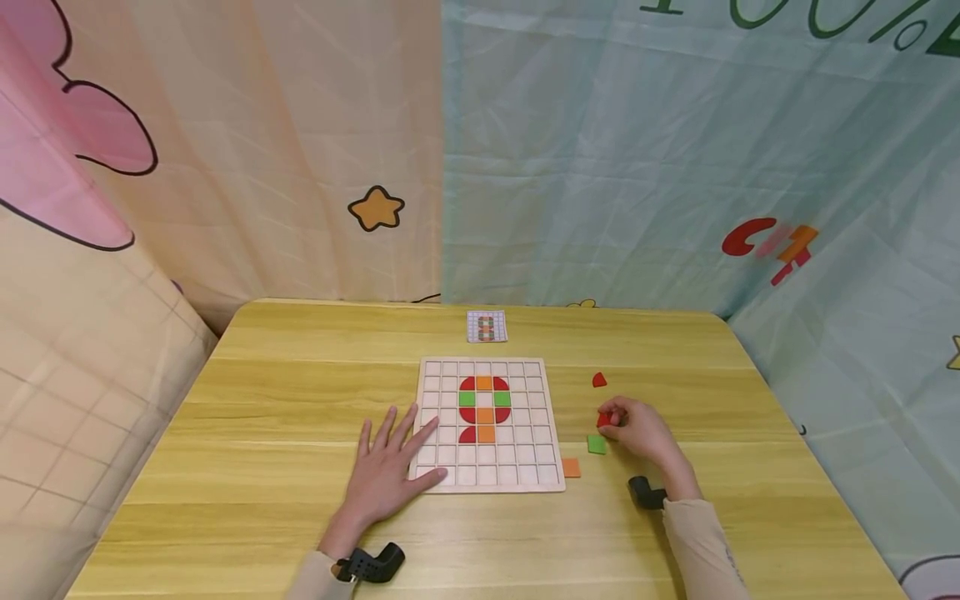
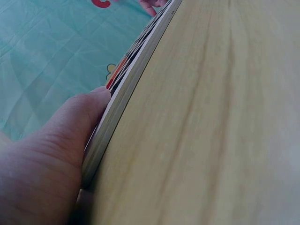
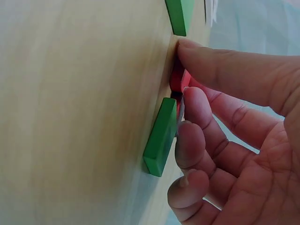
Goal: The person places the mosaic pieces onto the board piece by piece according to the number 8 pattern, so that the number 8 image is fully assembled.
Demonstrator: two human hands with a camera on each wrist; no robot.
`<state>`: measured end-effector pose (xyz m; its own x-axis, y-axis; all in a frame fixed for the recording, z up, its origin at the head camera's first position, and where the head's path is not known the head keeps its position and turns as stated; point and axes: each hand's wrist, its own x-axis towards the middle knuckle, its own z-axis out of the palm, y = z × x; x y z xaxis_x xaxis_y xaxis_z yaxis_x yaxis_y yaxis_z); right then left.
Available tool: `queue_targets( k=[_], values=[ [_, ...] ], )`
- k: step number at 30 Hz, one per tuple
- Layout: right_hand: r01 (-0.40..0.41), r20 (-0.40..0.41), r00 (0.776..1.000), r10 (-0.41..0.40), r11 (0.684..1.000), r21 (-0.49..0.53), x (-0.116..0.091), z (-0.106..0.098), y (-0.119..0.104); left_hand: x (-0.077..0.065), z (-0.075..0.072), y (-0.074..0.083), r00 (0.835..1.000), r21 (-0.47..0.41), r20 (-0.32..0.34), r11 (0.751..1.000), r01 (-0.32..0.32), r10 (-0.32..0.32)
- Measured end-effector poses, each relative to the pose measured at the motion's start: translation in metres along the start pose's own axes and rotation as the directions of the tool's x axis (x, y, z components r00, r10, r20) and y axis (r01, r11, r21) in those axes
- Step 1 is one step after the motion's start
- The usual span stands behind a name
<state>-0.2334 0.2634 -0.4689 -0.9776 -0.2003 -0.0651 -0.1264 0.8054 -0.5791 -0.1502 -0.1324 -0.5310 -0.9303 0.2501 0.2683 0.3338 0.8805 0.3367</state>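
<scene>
Red tile (image 1: 604, 420) is what I attend to from my remote seat: it sits on the right side of the table, well apart from the board, pinched between thumb and forefinger of the right hand (image 1: 637, 429). Those fingers cover too much for me to read its outline or a long axis, and I cannot tell whether it is clear of the tabletop. Close around it, a green tile (image 1: 596, 444) lies on the near side by the thumb, a second green tile (image 3: 161, 136) shows beside the curled fingers in the right wrist view, and a loose red piece (image 1: 599, 380) lies farther out. The relation I judge most telling is sideways: the white gridded board (image 1: 528, 457) lies left of the gripping hand, with an orange tile (image 1: 572, 467) at its near right corner. On the board, a bare cell (image 1: 503, 434) adjoins the lowest orange square (image 1: 486, 433) on its right. My left hand (image 1: 386, 475) is nearer the board, resting on its left side, fingers spread and grasping nothing. Beyond the far edge lies a small patterned card (image 1: 487, 327).
</scene>
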Motion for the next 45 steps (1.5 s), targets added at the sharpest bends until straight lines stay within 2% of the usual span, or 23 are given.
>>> queue_targets(
  k=[6, 11, 16, 23, 29, 33, 37, 41, 45],
  values=[
    [-0.016, -0.009, 1.0, 0.016, 1.0, -0.022, 0.0, 0.0, -0.002, 0.0, -0.001, 0.0, 1.0, -0.001, 0.009, 1.0, 0.003, -0.003],
    [0.016, -0.009, 1.0, -0.016, 0.999, -0.03, -0.001, 0.001, -0.007, 0.0, -0.002, 0.001, 1.0, -0.002, 0.018, 1.0, 0.006, -0.006],
    [0.045, -0.013, 0.999, -0.045, 0.999, -0.002, 0.001, 0.004, -0.01, 0.0, -0.002, 0.001, 1.0, -0.004, 0.014, 1.0, 0.005, -0.005],
    [0.025, -0.024, 0.999, -0.023, 0.997, 0.069, 0.004, 0.008, -0.009, 0.0, -0.002, 0.001, 1.0, 0.0, 0.015, 1.0, 0.002, -0.002],
    [0.024, -0.045, 0.999, -0.02, 0.996, 0.09, 0.003, 0.009, -0.01, 0.0, -0.002, 0.001, 1.0, 0.005, 0.01, 1.0, -0.001, 0.001],
    [0.06, -0.081, 0.995, -0.053, 0.994, 0.089, 0.003, 0.014, -0.015, -0.001, -0.001, 0.001, 1.0, 0.009, 0.003, 1.0, -0.002, 0.002],
    [0.133, -0.097, 0.988, -0.123, 0.985, 0.105, 0.005, 0.023, -0.026, -0.001, -0.002, 0.001, 1.0, 0.004, 0.005, 1.0, 0.001, -0.001],
    [0.187, -0.076, 0.981, -0.178, 0.972, 0.143, 0.006, 0.031, -0.041, 0.0, -0.003, 0.001, 1.0, 0.001, 0.016, 1.0, 0.001, -0.001],
    [0.225, -0.013, 0.974, -0.227, 0.956, 0.191, 0.008, 0.039, -0.057, 0.0, -0.002, 0.001, 1.0, 0.003, 0.023, 1.0, 0.004, -0.004]
  ],
)
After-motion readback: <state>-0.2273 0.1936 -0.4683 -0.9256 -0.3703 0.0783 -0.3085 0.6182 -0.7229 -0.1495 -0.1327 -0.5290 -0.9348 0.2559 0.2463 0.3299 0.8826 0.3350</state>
